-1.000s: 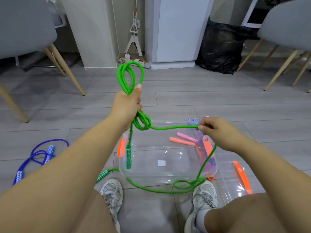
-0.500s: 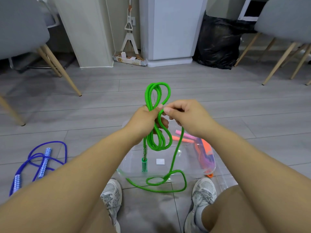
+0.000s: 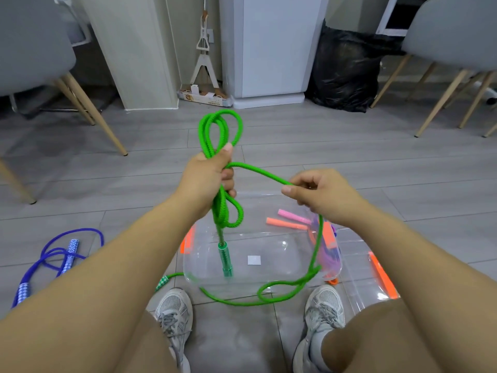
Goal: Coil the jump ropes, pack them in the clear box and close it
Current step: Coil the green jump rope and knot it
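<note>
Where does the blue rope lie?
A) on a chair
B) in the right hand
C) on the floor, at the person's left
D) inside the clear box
C: the blue rope lies on the floor left of the left arm, outside the box.

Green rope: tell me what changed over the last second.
The right hand carried its strand in to the left hand, which took it as another loop, then moved out right again, pinching the green rope further along. The left hand kept gripping the coil. Blue rope and clear box stayed put on the floor.
</note>
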A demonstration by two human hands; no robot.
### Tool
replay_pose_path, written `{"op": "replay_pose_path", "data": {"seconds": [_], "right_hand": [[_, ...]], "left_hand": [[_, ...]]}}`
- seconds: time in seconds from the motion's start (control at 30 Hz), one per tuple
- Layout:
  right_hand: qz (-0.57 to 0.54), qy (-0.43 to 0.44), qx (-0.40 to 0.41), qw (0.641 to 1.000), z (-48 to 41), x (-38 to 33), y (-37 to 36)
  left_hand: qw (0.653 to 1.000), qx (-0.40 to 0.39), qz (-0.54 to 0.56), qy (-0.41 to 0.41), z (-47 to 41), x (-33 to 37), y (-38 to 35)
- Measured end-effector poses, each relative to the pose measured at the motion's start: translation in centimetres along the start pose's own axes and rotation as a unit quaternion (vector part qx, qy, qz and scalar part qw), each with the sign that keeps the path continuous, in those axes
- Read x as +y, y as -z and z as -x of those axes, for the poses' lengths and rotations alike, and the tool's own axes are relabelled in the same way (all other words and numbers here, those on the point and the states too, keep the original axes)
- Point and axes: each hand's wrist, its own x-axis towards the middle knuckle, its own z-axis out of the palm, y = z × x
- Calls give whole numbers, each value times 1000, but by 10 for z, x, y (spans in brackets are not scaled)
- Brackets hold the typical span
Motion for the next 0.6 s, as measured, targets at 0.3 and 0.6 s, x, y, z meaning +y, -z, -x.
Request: {"op": "replay_pose_path", "data": {"seconds": [0.3,0.6], "right_hand": [[-3,-28,79,996,6,28,22],[-164,13,107,981,-8,-6,-28]], "left_hand": [[996,63,57,-41,-1,20,24],[1000,3,-10,-22,5,0,0]]}}
